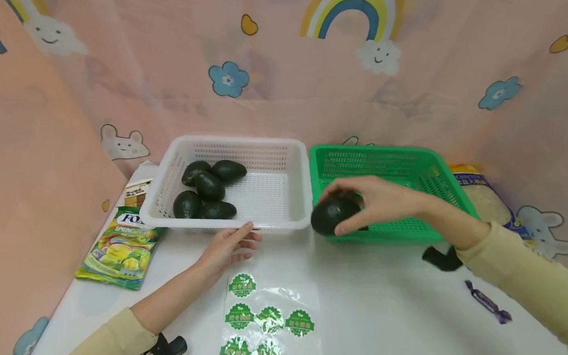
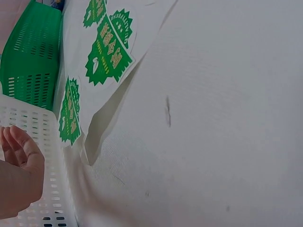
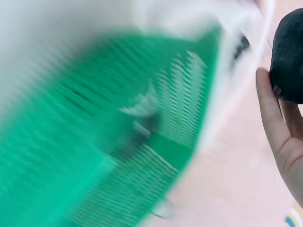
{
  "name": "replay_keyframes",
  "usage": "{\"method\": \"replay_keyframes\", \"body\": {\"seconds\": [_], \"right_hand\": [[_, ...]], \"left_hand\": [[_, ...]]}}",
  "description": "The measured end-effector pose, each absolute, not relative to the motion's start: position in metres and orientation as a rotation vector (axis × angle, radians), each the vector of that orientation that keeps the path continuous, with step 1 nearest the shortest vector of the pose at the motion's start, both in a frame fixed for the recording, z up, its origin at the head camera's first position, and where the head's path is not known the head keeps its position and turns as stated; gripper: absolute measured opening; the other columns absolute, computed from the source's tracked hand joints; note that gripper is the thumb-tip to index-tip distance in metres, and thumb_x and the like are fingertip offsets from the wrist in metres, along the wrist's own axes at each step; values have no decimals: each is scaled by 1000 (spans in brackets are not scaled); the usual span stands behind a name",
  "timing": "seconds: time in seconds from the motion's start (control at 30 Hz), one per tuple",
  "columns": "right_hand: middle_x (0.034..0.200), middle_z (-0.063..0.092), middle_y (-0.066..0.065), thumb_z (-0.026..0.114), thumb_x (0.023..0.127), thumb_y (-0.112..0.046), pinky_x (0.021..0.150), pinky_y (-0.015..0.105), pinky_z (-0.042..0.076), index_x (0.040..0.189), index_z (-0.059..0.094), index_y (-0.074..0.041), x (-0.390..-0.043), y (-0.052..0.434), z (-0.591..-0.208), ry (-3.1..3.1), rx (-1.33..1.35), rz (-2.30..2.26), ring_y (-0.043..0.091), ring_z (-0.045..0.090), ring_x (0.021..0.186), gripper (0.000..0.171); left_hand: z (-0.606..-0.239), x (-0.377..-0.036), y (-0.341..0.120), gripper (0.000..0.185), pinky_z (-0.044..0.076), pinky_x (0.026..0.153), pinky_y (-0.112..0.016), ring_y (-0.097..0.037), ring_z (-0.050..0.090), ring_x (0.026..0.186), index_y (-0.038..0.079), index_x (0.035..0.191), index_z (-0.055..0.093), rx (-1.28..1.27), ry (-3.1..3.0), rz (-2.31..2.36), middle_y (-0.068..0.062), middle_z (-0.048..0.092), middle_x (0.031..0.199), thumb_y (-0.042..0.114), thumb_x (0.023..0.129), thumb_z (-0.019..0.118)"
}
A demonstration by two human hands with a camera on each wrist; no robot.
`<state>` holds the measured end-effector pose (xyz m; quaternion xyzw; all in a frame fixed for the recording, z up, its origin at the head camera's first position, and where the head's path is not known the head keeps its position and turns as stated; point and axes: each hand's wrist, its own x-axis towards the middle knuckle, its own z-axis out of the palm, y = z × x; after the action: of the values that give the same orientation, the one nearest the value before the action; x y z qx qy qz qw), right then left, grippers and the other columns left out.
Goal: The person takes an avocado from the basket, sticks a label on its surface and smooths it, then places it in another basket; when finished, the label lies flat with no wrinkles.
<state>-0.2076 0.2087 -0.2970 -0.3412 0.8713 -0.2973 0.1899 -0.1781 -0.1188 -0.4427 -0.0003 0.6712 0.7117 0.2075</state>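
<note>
My right hand (image 1: 376, 201) grips a dark green avocado (image 1: 333, 216) over the left part of the green basket (image 1: 397, 236). The right wrist view shows the same avocado (image 3: 289, 52) against the fingers, at the right edge. At the front rim of the white basket (image 1: 163, 221), my left hand (image 1: 228, 249) has its fingers extended, fingertips right at the rim. Several avocados (image 1: 209, 186) lie in the left half of that basket. In the left wrist view, the left hand (image 2: 22, 172) appears beside the perforated white wall.
A clear sheet with several round green stickers (image 1: 269, 320) lies in front of the baskets. On the left is a green and yellow candy bag (image 1: 120, 246). A purple-wrapped candy (image 1: 488, 302) lies at right, and a yellow-blue package (image 1: 485, 196) stands behind the green basket.
</note>
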Motion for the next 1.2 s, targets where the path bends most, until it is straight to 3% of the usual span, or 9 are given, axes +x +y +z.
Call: {"method": "replay_keyframes", "body": {"seconds": [0.2,0.4,0.57,0.7,0.9,1.0,1.1,1.2], "right_hand": [[113,61,-14,81,72,-56,79,34,52,120,60,-31,-141,243,-382,2598,-824,-848,12,56,99,58],[114,62,-11,78,72,-61,82,37,50,119,60,-24,-126,240,-447,2821,-628,-858,12,58,101,63],[118,62,-8,78,71,-62,85,42,50,124,59,-22,-124,237,-451,2849,-605,-840,16,59,104,69],[124,61,-4,76,71,-64,86,43,51,130,56,-19,-123,239,-446,2862,-684,-726,18,59,109,77],[131,59,-1,79,72,-60,90,46,50,136,53,-15,-128,238,-443,2878,-738,-689,22,57,117,82],[133,58,1,80,73,-56,92,48,49,138,52,-14,-130,238,-442,2897,-765,-679,25,56,119,82],[133,58,0,79,75,-55,93,47,49,137,54,-14,-128,235,-439,2973,-871,-642,23,55,120,78],[125,62,-1,77,80,-48,88,42,52,126,62,-14,-124,224,-434,3060,-1127,-704,20,58,116,59]], "left_hand": [[-441,-178,-117,48,54,84,-33,-22,60,97,-1,108,67,-7,1876,1991,-7,68,103,44,98,55],[-439,-179,-118,49,54,84,-32,-24,60,98,-1,109,67,-21,1896,1993,-9,68,106,45,98,56],[-440,-178,-119,56,53,88,-34,-26,60,104,-2,123,62,39,1919,1940,-11,66,112,48,98,54],[-445,-168,-131,57,47,97,-41,-30,54,117,4,134,56,296,2173,1621,-12,61,126,45,96,59],[-459,-141,-162,70,39,100,-52,-31,40,125,9,125,61,693,2570,989,-8,51,133,52,74,81],[-465,-133,-166,59,38,99,-51,-28,36,123,12,116,63,791,2610,961,-5,49,131,45,72,85],[-468,-130,-164,41,44,94,-42,-20,46,111,16,109,64,818,2593,1061,3,56,117,32,77,84],[-468,-132,-159,26,49,84,-32,-11,56,93,20,101,66,795,2544,1174,11,62,100,25,81,81]]}}
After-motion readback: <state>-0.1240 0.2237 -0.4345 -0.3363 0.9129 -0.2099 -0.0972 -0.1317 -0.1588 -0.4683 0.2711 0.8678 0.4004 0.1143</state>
